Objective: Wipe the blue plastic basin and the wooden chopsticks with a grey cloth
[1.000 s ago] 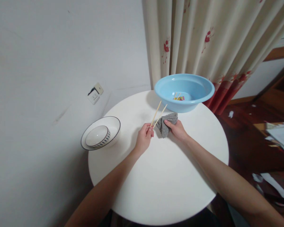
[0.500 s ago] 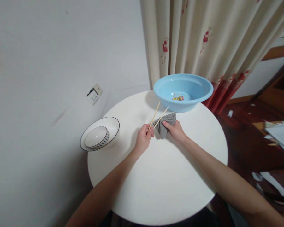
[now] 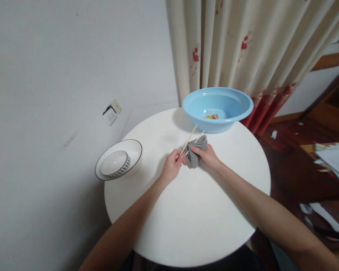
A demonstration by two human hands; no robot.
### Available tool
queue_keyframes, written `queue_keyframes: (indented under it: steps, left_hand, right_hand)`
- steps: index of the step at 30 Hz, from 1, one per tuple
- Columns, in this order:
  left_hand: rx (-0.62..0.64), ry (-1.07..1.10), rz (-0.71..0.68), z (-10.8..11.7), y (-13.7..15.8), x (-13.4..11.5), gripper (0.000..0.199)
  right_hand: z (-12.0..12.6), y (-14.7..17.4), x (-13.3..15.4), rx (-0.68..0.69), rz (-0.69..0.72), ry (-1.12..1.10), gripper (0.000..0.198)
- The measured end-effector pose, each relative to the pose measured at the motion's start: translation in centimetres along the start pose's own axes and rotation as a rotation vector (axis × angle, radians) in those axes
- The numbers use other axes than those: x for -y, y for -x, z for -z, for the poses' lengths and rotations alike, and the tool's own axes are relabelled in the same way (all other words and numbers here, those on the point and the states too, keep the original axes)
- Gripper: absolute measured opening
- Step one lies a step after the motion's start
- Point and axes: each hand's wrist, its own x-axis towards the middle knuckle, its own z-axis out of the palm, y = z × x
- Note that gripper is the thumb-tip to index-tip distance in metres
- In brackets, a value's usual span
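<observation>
Two pale wooden chopsticks [image 3: 190, 138] slant up and away from my left hand [image 3: 173, 164], which is closed around their near ends. A grey cloth [image 3: 197, 146] is bunched in my right hand [image 3: 209, 155], its thumb lying on top. The cloth wraps around the right-hand chopstick partway along, and that stick's tip pokes out beyond it. The other chopstick stays outside the cloth, on its left. Both hands are over the middle of the white round table [image 3: 186, 218].
A light blue basin [image 3: 237, 122] stands at the table's far edge, with sticks and a colourful label inside. At the left edge, a small bowl [image 3: 113, 162] sits within a larger dark-rimmed bowl [image 3: 137, 150]. A wall and a curtain [image 3: 228, 49] border the table.
The chopsticks and my left hand have shifted slightly right, closer to the cloth. My right hand and the cloth have moved a little left, so the cloth covers more of one chopstick's middle.
</observation>
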Motion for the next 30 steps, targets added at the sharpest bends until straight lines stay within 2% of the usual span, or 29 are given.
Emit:
queue_keyframes:
  steps: [8, 15, 19, 25, 30]
  left_hand:
    - [0.047, -0.005, 0.067, 0.1, -0.2, -0.1, 0.042]
    - [0.174, 0.019, 0.167, -0.1, 0.1, -0.2, 0.053]
    - [0.222, 0.069, 0.186, -0.1, 0.4, -0.6, 0.055]
    - [0.345, 0.198, 0.290, 0.4, 0.8, -1.2, 0.062]
    - [0.361, 0.252, 0.306, 0.7, 0.8, -1.1, 0.054]
  right_hand:
    - [-0.4, 0.2, -0.2, -0.010, -0.039, -0.097, 0.044]
    - [-1.5, 1.0, -0.3, -0.061, -0.144, -0.270, 0.042]
    - [-1.5, 0.8, -0.3, -0.130, -0.111, -0.260, 0.038]
    - [0.0, -0.4, 0.5, -0.272, -0.035, -0.258, 0.037]
    - [0.4, -0.8, 0.5, -0.282, 0.007, -0.236, 0.038]
